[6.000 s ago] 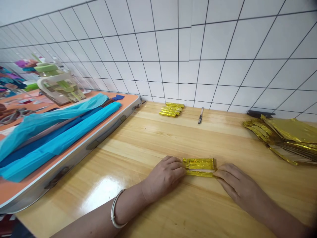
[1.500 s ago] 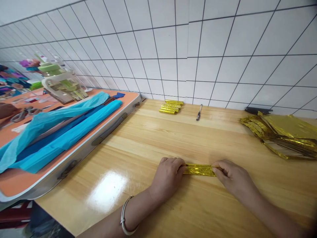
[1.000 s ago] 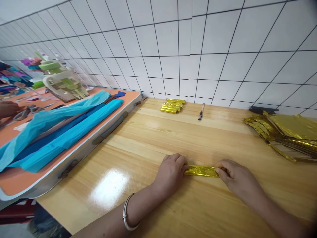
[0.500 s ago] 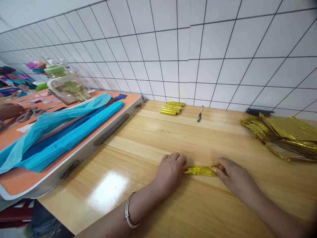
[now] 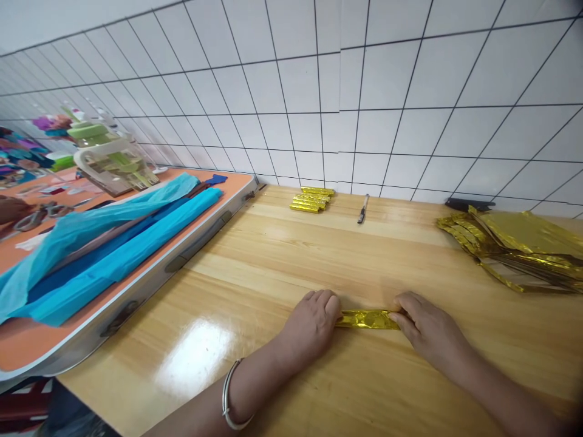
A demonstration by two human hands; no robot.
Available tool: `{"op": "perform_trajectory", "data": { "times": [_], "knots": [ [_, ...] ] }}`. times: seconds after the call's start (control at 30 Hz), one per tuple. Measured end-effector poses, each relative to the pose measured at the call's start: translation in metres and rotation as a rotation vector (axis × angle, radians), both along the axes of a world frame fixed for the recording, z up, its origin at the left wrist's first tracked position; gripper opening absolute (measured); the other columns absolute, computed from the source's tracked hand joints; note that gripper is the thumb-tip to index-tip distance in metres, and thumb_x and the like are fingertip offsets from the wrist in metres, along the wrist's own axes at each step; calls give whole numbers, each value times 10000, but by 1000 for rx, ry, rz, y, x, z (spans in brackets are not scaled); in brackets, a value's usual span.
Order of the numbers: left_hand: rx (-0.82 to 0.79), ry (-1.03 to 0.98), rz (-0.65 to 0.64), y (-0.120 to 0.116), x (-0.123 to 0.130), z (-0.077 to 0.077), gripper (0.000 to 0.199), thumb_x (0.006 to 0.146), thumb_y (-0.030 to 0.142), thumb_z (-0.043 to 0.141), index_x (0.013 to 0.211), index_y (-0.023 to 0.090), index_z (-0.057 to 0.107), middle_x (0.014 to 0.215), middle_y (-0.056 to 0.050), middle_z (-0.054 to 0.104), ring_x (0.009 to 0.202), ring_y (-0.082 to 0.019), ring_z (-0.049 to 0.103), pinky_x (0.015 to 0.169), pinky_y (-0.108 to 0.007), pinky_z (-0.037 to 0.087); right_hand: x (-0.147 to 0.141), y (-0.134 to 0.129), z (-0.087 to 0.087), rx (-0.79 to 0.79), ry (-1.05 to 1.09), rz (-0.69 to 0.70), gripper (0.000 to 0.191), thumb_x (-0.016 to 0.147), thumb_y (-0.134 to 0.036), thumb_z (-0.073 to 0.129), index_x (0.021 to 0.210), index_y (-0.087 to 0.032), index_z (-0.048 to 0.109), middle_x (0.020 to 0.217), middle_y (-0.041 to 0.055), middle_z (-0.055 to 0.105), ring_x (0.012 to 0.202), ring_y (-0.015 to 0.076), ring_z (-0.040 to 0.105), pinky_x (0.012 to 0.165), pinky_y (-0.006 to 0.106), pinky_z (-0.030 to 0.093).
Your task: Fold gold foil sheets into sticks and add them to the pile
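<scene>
A narrow folded strip of shiny gold foil paper (image 5: 367, 319) lies flat on the wooden table (image 5: 273, 267), crosswise in front of me. Its left end is gripped by my left hand (image 5: 314, 321), whose curled fingers cover that end. At the opposite end, my right hand (image 5: 426, 325) pinches the strip between thumb and fingers. Between the hands the foil's crinkled middle shows. Near the wall lie several finished-looking gold foil strips (image 5: 312, 199), side by side. To the right rests a loose stack of gold foil sheets (image 5: 523, 249) with ragged edges.
A pen (image 5: 363, 209) and a black object (image 5: 470, 204) lie near the tiled wall (image 5: 300, 85). On the left, an orange-topped table (image 5: 241, 185) holds blue crepe paper (image 5: 136, 249), scissors (image 5: 43, 213) and a clear container (image 5: 113, 161). Another person's hand (image 5: 13, 209) is at the far left.
The view has shifted slightly, so everything sits a little further left. Both hands keep hold of the strip's ends, and the strip appears slightly lower.
</scene>
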State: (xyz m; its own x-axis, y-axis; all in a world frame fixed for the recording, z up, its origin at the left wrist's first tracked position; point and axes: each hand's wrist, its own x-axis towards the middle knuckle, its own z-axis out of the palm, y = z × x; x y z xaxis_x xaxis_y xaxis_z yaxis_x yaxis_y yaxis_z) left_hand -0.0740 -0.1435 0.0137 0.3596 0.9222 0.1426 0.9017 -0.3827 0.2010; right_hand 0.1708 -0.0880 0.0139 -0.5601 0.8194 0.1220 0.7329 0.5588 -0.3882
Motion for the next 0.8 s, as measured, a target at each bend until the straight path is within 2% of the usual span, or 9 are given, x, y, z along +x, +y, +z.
{"op": "perform_trajectory", "data": {
  "times": [0.17, 0.3, 0.47, 0.63, 0.8],
  "knots": [
    [59, -168, -31, -4, -9, -1, 85, 900, 144, 371, 864, 174, 442, 792, -24, 520, 707, -152, 457, 656, -270, 391, 3, 0, 1, 41, 113, 82, 168, 867, -202, 441, 994, -219, 550, 890, 38, 608, 794, 159, 590, 681, 276, 476],
    [160, -294, -101, -6, -17, 2, 126, 884, 86, 370, 917, 189, 435, 782, -17, 545, 682, -131, 468, 640, -248, 373, 1, -3, 4, 77, 94, 147, 187, 907, -202, 392, 984, -213, 562, 861, 40, 587, 751, 146, 584, 672, 271, 474],
    [286, -366, -164, -11, -23, 0, 188, 852, 39, 374, 939, 196, 434, 773, -22, 571, 670, -121, 496, 638, -251, 363, -2, -8, 6, 184, 73, 149, 170, 918, -220, 386, 958, -199, 550, 858, 40, 588, 715, 136, 578, 635, 257, 463],
    [337, -324, -144, -13, -24, 6, 151, 850, 56, 374, 887, 185, 443, 713, -18, 538, 644, -124, 474, 642, -266, 352, 2, -14, 9, 381, -22, 211, 176, 908, -177, 380, 836, -192, 540, 781, 40, 575, 668, 144, 537, 607, 270, 421],
    [213, -191, -122, -5, -24, 18, 143, 897, 113, 361, 884, 173, 490, 734, -27, 540, 707, -145, 458, 695, -286, 341, 4, -16, 9, 481, -94, 232, 178, 865, -86, 385, 839, -191, 526, 756, 36, 548, 648, 159, 497, 616, 295, 381]
  ]
}}
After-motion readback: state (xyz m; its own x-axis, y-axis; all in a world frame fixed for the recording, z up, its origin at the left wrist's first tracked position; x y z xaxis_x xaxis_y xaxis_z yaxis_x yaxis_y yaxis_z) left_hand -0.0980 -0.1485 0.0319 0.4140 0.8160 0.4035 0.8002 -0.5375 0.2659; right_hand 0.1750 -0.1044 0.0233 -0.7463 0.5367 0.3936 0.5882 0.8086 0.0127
